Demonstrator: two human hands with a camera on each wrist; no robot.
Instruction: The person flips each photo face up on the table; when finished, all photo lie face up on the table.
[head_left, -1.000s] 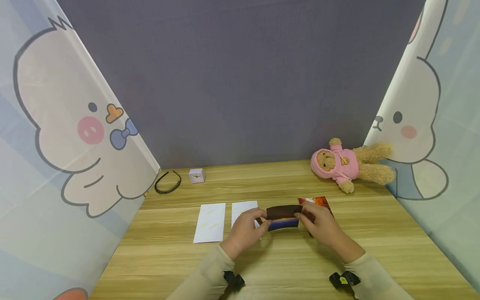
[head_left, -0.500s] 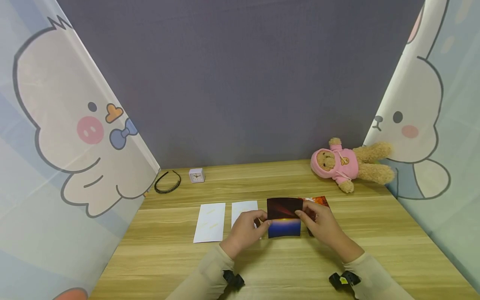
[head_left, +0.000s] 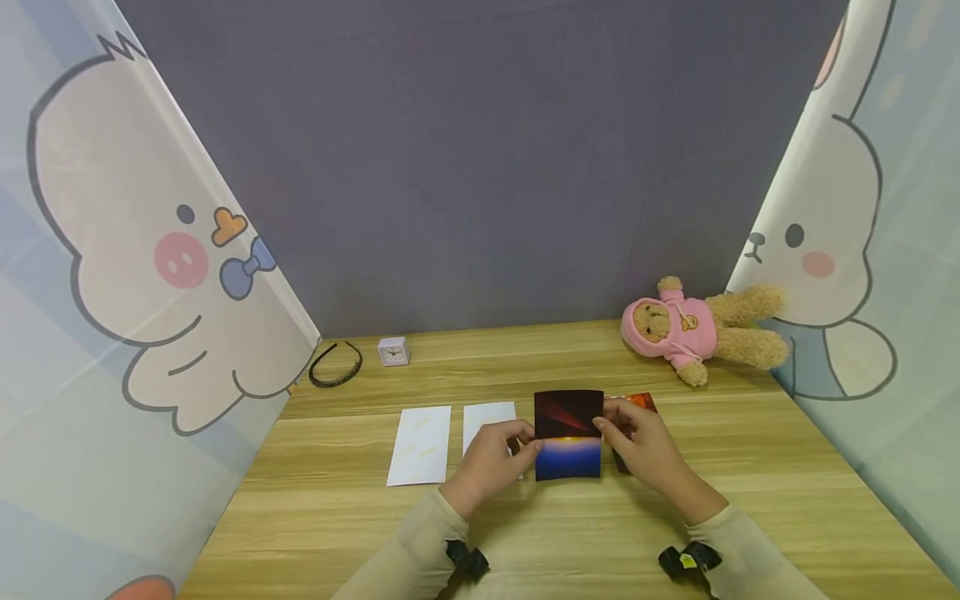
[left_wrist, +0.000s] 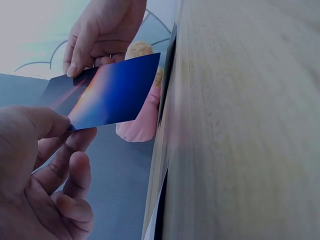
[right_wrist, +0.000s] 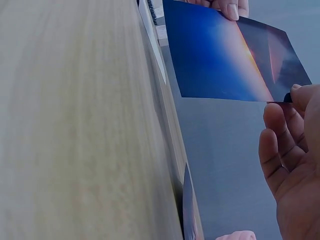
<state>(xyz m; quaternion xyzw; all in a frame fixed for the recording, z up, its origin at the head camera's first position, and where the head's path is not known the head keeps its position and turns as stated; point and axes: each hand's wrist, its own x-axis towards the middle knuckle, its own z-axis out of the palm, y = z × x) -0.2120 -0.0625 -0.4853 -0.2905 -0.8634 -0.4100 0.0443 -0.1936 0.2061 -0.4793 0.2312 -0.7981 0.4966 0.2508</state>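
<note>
A glossy photo print [head_left: 568,458], dark red above and blue below with a bright line between, is held up above the table. My left hand [head_left: 497,458] pinches its left edge between thumb and index finger. At the opposite edge, my right hand [head_left: 639,440] pinches it the same way. In the left wrist view the photo [left_wrist: 112,95] bows slightly, and the left hand's other fingers curl loosely below it. Behind the right hand lies another picture [head_left: 643,401] in red and orange, partly hidden. A white sheet [head_left: 487,412] lies partly behind the left hand.
Another white sheet [head_left: 420,446] with faint yellow marks lies further left on the wooden table [head_left: 337,517]. Toward the back stand a small white clock [head_left: 393,352] and a black headband [head_left: 336,379]. A teddy bear [head_left: 693,327] in a pink hoodie lies at the back right.
The photo print has tilted from strongly bent and foreshortened to nearly flat, so its face shows more fully. Both hands keep their pinch on its edges and have barely moved.
</note>
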